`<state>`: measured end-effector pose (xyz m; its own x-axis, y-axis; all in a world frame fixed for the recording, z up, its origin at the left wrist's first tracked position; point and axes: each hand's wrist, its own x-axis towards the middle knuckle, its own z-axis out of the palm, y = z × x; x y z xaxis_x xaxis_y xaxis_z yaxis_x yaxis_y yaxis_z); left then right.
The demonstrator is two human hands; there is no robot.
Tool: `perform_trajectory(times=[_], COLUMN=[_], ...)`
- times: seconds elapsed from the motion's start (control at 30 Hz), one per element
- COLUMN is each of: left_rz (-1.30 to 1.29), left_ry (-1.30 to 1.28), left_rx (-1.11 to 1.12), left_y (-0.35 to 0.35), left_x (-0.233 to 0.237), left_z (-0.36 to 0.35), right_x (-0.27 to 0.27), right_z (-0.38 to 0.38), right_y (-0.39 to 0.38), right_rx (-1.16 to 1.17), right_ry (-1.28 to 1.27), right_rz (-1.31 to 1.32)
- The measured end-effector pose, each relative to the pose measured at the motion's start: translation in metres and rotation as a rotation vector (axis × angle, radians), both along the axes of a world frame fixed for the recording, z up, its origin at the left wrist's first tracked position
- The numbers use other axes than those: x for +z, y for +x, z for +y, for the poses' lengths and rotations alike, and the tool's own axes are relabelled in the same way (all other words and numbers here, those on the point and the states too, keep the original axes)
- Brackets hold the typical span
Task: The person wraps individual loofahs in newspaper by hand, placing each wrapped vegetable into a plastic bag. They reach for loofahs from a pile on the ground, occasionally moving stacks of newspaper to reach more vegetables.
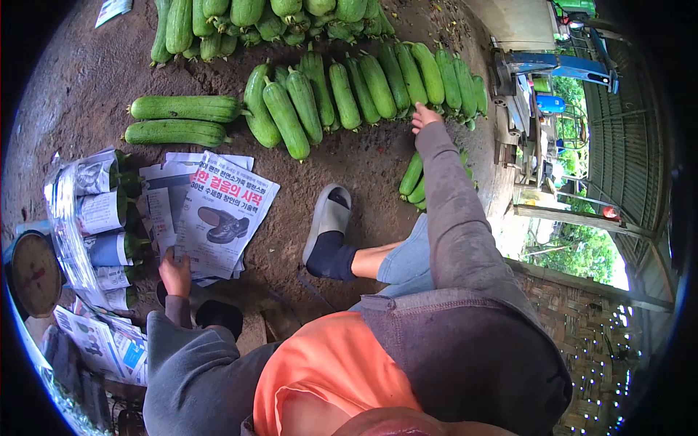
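Observation:
My left hand (174,275) is closed on the lower edge of a newspaper sheet (254,190) that lies on a loose stack on the ground. My right hand (424,118) reaches forward, its fingers apart at the near end of a long green gourd (411,75). That gourd lies in a row of several similar ones, side by side. Left of the row, two more gourds (182,109) lie crosswise, just beyond the newspapers.
A bundle of newspaper-wrapped gourds (102,212) under clear plastic stands at the left, beside a round dial scale (36,272). More newspaper (109,349) lies nearer me. A larger gourd pile (247,13) sits at the back. My sandalled foot (331,221) rests mid-floor.

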<state>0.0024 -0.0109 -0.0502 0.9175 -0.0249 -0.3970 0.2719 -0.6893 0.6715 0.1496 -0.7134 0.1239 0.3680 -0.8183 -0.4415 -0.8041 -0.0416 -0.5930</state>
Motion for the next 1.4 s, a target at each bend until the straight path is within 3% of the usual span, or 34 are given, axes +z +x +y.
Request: perform_trajectory(times=[0.07,0.17,0.37,0.47,0.6,0.7,0.77,0.83,0.87,0.9,0.93,0.97,1.03,1.1,1.13,1.2,1.27,1.3,1.33,1.4], left_rz=[0.127,0.294,0.323,0.371,0.46,0.446,0.421,0.537,0.531,0.566,0.604,0.583,0.678,0.691,0.672,0.64,0.61,0.596,0.605,0.635], left_ry=[-0.343,-0.583,-0.682,-0.709,-0.791,-0.888,-0.728,-0.784,-0.771,-0.754,-0.721,-0.631,-0.781,-0.853,-0.886,-0.926,-0.938,-0.946,-0.938,-0.945], left_rx=[0.123,0.285,0.379,0.437,0.519,0.702,0.563,0.633,0.557,0.543,0.473,0.475,0.343,0.357,0.356,0.376,0.428,0.455,0.493,0.502], left_y=[-0.011,-0.009,-0.018,-0.018,-0.018,-0.011,-0.024,-0.018,-0.021,-0.019,-0.016,-0.015,-0.017,-0.024,-0.027,-0.026,-0.026,-0.027,-0.029,-0.028], left_x=[-0.021,0.013,0.004,0.007,0.003,0.029,-0.005,0.008,-0.004,0.004,0.013,0.021,0.022,0.014,0.007,0.01,0.017,0.019,0.022,0.031], left_z=[0.007,-0.007,-0.006,-0.009,-0.007,-0.024,-0.018,-0.023,-0.02,-0.02,-0.021,-0.028,-0.027,-0.03,-0.031,-0.031,-0.029,-0.03,-0.029,-0.025], right_x=[-0.03,-0.05,-0.08,-0.055,-0.029,-0.009,0.026,0.043,0.057,0.079,0.092,0.111,0.152,0.159,0.155,0.12,0.052,0.047,-0.004,-0.045], right_z=[-0.012,-0.005,-0.016,0.015,0.065,0.077,0.106,0.097,0.084,0.092,0.102,0.093,0.118,0.161,0.208,0.267,0.324,0.384,0.412,0.464], right_y=[-0.006,-0.005,0.002,0.008,0.015,0.002,-0.006,-0.019,-0.025,-0.03,-0.026,-0.023,-0.008,0.012,0.021,0.026,0.031,0.017,0.008,-0.017], right_rx=[-0.053,-0.045,0.275,0.104,-0.281,-0.376,-0.443,-0.404,-0.33,-0.055,-0.034,0.047,0.199,0.465,0.599,0.704,0.995,1.267,1.471,1.665], right_ry=[0.102,0.035,-0.321,-0.181,0.173,0.153,0.017,-0.051,-0.077,-0.101,-0.313,-0.167,0.063,0.224,0.236,0.493,0.648,0.305,0.234,0.152], right_rz=[-0.059,-0.086,-0.188,-0.209,-0.648,-0.768,-0.759,-0.83,-0.815,-0.941,-0.988,-1.02,-1.158,-1.134,-0.981,-0.677,-0.404,-0.303,-0.544,-0.243])
